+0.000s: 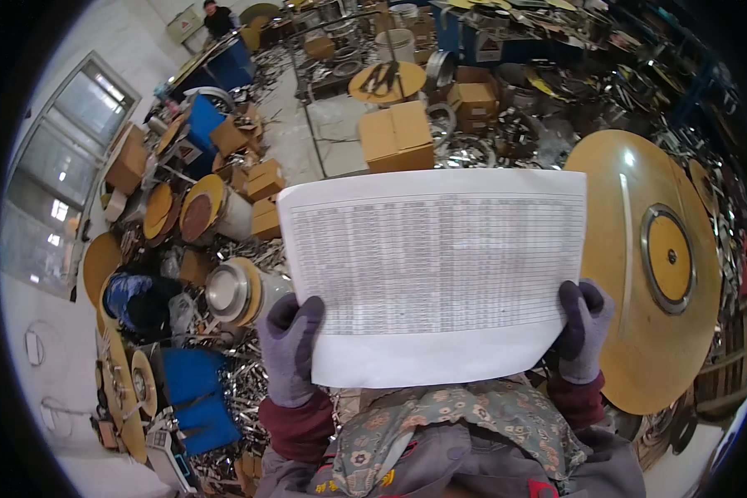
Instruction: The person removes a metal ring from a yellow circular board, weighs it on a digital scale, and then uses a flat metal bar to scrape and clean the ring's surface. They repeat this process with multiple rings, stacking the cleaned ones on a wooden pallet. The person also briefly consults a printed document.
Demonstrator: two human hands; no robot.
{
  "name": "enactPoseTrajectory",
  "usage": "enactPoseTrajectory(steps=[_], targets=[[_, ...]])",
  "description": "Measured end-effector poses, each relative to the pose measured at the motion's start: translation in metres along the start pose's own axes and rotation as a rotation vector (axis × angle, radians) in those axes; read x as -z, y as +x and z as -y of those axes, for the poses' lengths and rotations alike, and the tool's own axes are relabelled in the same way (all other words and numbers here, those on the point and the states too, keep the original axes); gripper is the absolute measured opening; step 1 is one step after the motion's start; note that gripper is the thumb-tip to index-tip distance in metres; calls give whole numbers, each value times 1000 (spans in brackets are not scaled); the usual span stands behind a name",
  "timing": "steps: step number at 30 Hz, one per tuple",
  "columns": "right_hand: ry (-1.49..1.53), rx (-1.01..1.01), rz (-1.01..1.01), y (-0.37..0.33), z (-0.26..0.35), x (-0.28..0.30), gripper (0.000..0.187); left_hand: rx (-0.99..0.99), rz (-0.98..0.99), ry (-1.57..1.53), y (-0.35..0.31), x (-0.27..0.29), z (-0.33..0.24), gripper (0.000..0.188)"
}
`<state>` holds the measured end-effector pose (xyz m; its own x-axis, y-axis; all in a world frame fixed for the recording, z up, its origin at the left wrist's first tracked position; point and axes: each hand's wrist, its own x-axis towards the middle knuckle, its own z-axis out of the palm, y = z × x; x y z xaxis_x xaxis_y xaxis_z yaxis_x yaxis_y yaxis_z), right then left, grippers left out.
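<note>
A wide white paper sheet point(448, 357) printed with a dense table of rows and columns spreads out before me, its lower part blank. My left hand point(290, 349), in a grey-purple glove with dark fingertips, pinches its lower left edge. At the lower right edge my right hand point(583, 332), gloved alike, grips it between thumb and fingers. The sheet is held up in the air, slightly bowed. Below it show my maroon cuffs and a flowered apron point(456, 432). Whatever lies behind the sheet is hidden.
To my right stands a large round tan disc point(606, 249) with a metal ring point(671, 257). Beyond the sheet is a cardboard box point(397, 137). Shiny metal scraps point(249, 390) litter the floor. A blue machine point(195, 398) is at left; a person point(218, 21) is far back.
</note>
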<state>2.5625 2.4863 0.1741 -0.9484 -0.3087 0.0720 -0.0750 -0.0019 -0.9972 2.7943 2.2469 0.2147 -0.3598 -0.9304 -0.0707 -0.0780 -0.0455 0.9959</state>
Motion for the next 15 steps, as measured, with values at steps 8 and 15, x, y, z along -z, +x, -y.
enactPoseTrajectory(steps=[8, 15], targets=[[-36, 4, 7, 4, -1, 2, 14, -40, 72, 26, 7, -6, -2, 29], [-27, -10, -14, 8, 0, -1, 18, -47, 46, 76, 10, -11, -2, 30]])
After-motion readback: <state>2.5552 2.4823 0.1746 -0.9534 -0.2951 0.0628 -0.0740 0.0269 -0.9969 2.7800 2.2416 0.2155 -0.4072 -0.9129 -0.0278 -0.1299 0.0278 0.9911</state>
